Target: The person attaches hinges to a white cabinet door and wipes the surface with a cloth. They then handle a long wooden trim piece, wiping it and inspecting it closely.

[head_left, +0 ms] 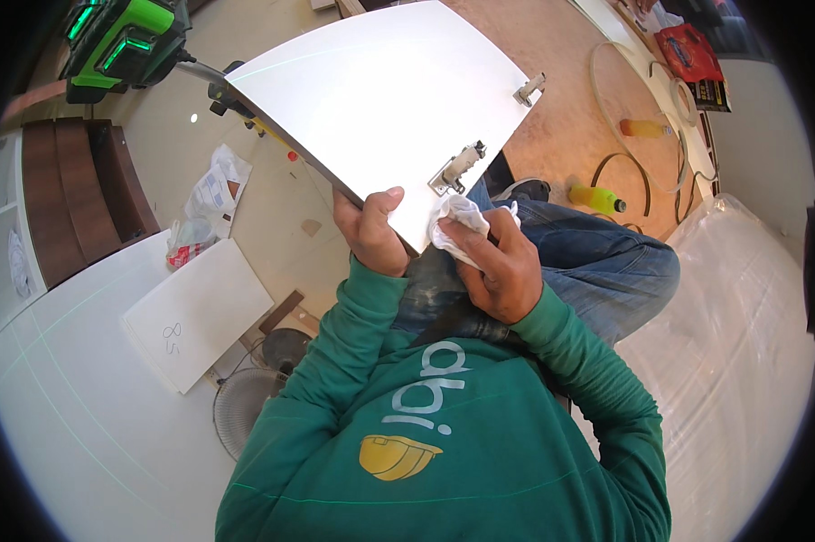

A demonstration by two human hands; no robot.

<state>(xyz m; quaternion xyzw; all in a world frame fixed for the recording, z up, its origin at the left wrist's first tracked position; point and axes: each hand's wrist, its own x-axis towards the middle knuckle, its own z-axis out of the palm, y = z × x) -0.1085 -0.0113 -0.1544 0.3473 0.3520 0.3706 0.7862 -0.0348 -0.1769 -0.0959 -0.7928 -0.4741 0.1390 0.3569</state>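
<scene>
A white panel, like a cabinet door (362, 90), with a dark edge lies tilted over my lap. My left hand (376, 230) grips its near left corner, thumb on the white face and fingers underneath. In my right hand (502, 266) is a bunched white cloth (462, 221), pressed against the panel's near edge. Just beyond the cloth a metal hinge (459, 169) is fixed to the panel. A second hinge (529, 88) sits farther along the same edge.
A green laser level (123, 50) stands at the far left. Brown drawer boxes (87, 185), a white board (198, 314) and a fan (245, 411) are to my left. On the right are a yellow-green bottle (597, 199), an orange bottle (645, 128), coiled edging strip (597, 68) and plastic-wrapped material (724, 361).
</scene>
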